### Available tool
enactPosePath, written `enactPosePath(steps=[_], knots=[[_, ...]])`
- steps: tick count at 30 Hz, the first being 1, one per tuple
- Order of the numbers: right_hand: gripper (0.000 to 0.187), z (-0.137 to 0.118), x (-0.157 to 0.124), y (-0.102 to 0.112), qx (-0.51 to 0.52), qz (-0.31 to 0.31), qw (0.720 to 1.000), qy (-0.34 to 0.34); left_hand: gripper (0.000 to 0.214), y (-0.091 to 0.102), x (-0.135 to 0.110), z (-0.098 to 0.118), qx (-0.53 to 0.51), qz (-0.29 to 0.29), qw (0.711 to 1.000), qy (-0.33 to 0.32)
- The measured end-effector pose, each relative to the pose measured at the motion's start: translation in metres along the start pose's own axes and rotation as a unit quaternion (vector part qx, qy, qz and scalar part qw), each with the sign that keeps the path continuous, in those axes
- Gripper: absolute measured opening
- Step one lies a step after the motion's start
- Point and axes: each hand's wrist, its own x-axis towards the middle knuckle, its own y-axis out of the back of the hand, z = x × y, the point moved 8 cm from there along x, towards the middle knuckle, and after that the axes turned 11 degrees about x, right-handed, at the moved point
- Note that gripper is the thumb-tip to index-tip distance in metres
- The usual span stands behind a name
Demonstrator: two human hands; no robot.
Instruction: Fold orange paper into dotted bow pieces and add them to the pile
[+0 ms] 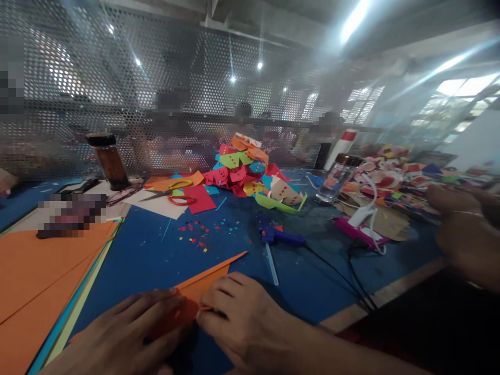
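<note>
In the head view, the folded orange paper (pixel 214 272) is low in the middle, between the person's two hands and over the blue tabletop (pixel 238 229), with a narrow folded edge running up to a point at the right. The right hand (pixel 244 317) has its fingers curled and pinches the paper near its right side, a bit of orange showing between thumb and forefinger. The left hand (pixel 135 328) lies over the paper's left part, fingers stretched across it; I can't tell whether it grips the paper or only presses it, as the thumb side is dim. Just beyond them are scattered paper bits (pixel 200 234), a blue glue gun (pixel 284 237) with its cord trailing right, and a pale stick (pixel 272 264) beside its nozzle. At the left lies a stack of large sheets (pixel 47 276), orange on top with blue and pale green edges below. Farther back, scissors (pixel 177 191) rest on loose paper near a dark-filled jar (pixel 110 165), and a heap of punched, folded paper pieces (pixel 239 179) stands at centre. To its right are a clear bottle (pixel 336 179) and a magenta power strip (pixel 360 233); another person's arm (pixel 463 234) reaches in at the right edge.
</note>
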Motion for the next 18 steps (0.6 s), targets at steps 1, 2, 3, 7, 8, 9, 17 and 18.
enactPosePath(steps=[1,2,3,7,8,9,17,18], knots=[[0.011,0.001,-0.001,0.000,0.004,0.003,1.000,-0.003,0.044,-0.001,0.000,-0.001,-0.005,0.002,1.000,0.003],[0.013,0.002,-0.003,0.000,0.009,0.006,1.000,-0.008,0.043,-0.002,0.000,-0.001,-0.009,0.000,1.000,0.004],[0.014,0.003,-0.004,-0.001,0.015,0.009,1.000,-0.013,0.043,-0.003,0.000,-0.001,-0.013,-0.007,1.000,0.003],[0.016,0.004,-0.007,-0.001,0.023,0.004,0.999,-0.023,0.041,-0.007,0.001,-0.001,-0.028,-0.027,0.999,0.002],[0.016,0.004,-0.007,-0.001,0.023,0.001,0.999,-0.024,0.039,-0.008,0.001,-0.002,-0.031,-0.028,0.999,0.008],[0.017,0.004,-0.008,0.000,0.022,0.001,0.999,-0.026,0.039,-0.008,0.001,-0.003,-0.033,-0.027,0.999,0.015],[0.018,0.013,-0.017,0.003,0.041,0.020,0.997,-0.055,0.050,-0.008,0.000,-0.003,-0.010,-0.023,1.000,-0.011],[0.018,0.014,-0.017,0.004,0.041,0.021,0.998,-0.051,0.049,-0.006,0.002,-0.004,-0.020,-0.024,0.999,-0.011]])
